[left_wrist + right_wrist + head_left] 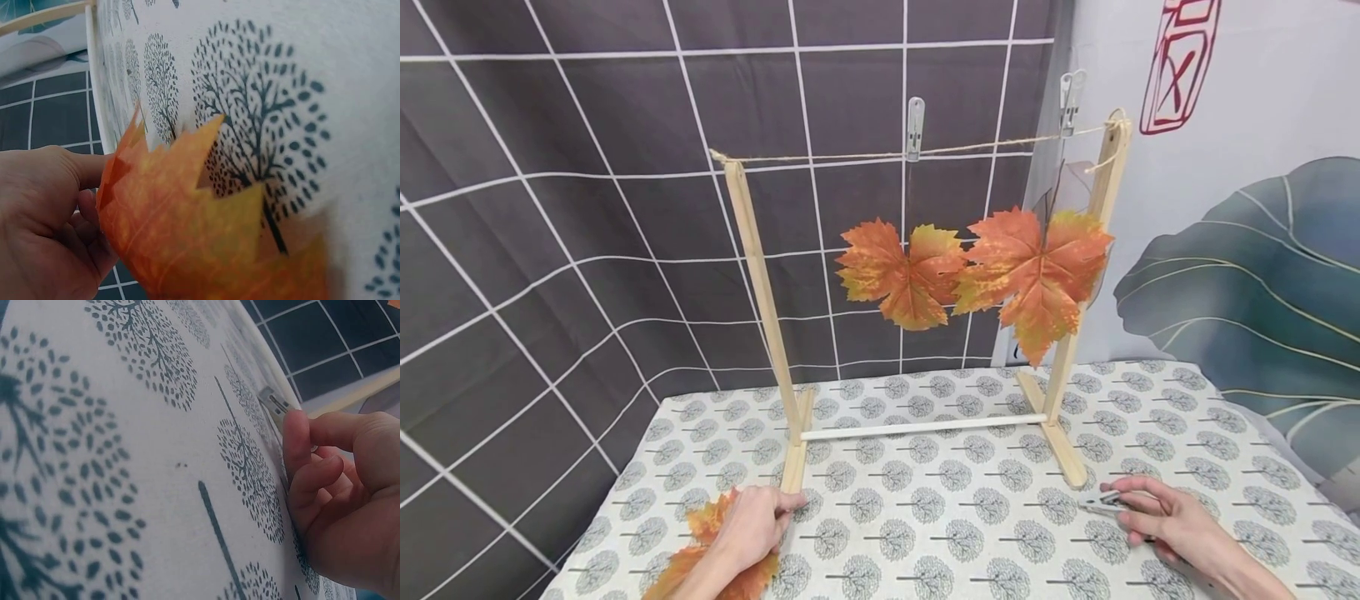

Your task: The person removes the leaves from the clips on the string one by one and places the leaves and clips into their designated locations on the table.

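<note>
My left hand (751,527) is at the front left, over an orange and yellow maple-like artificial leaf (696,575). In the left wrist view the leaf (181,219) curves up against the left hand (50,219), whose thumb and fingers grip it; the exact grip point is hidden behind the leaf. At the right, my right hand (1172,521) pinches a grey clothespin (1101,502) just above the cloth. The clothespin (275,403) sticks out past the fingertips of the right hand (350,481) in the right wrist view.
A wooden frame (763,292) with a white bottom rod (925,427) stands on the tree-print cloth (895,542). Along its twine (820,157), one clothespin (914,129) holds a leaf (904,275) and another clothespin (1070,102) holds a larger leaf (1037,275).
</note>
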{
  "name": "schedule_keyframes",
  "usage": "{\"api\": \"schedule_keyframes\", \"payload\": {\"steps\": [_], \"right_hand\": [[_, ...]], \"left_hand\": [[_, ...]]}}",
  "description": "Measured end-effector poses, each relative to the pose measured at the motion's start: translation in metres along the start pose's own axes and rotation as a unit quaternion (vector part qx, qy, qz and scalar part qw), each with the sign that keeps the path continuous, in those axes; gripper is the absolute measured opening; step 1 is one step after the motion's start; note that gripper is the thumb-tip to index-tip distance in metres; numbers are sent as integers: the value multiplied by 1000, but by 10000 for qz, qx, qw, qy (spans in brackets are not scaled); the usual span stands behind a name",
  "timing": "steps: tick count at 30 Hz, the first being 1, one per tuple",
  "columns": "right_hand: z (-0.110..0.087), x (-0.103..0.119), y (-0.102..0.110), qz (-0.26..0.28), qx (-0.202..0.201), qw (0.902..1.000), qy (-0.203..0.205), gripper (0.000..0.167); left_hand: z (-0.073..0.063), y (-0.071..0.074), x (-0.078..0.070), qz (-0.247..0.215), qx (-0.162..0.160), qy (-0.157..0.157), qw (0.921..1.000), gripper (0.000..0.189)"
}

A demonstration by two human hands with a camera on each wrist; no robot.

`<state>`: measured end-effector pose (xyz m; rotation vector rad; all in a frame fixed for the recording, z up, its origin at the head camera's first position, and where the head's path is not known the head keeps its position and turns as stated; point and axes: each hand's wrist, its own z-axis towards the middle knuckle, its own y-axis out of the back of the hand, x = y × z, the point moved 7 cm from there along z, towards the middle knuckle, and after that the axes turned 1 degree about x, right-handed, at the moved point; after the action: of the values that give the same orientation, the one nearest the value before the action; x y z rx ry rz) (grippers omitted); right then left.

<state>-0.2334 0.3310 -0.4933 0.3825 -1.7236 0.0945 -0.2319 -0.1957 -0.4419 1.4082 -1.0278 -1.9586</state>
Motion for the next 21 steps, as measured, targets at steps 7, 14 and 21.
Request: {"api": "schedule_keyframes", "payload": {"steps": [7,14,21], "right_hand": [[1,-3,1,-24,-118,9995,-299,32],[-1,-3,2,-218,-312,9988,-297,32],[-3,-2,2,-336,-404,9982,-291,33]], "left_hand": [[1,-2,0,142,72,-165,9997,32],[3,-4,2,304,41,-244,9992,32],[2,-4,3,332,45,-238,9992,33]]}}
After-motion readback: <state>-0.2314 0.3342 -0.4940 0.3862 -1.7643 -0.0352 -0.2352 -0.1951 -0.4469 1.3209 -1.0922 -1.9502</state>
